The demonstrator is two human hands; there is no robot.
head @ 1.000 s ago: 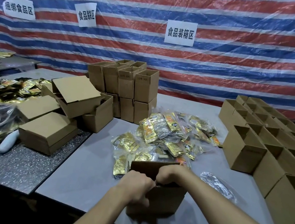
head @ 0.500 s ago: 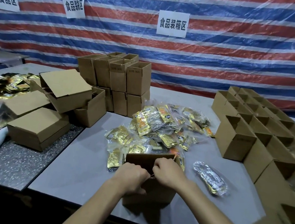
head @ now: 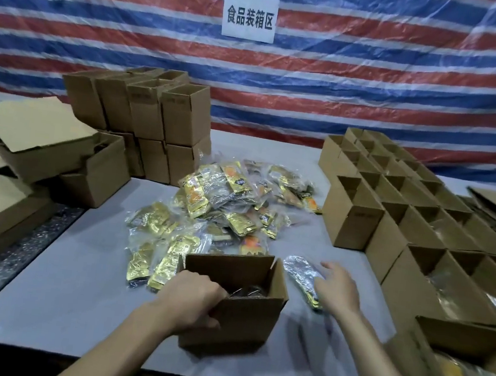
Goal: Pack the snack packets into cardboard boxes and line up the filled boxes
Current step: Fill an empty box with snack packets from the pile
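Cardboard box [head: 244, 320] gripped by left hand [head: 194, 299], right hand [head: 337, 286] on silver packet [head: 300, 271]

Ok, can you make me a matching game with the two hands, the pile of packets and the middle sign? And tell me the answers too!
Things:
1. left hand
2. right hand
3. packet pile
4. middle sign

Where or how:
A. on the striped tarp
B. grips the rim of the near box
C. on the table, behind the near box
D. fingers spread, over the silver packet

Pairs: 1-B, 2-D, 3-C, 4-A
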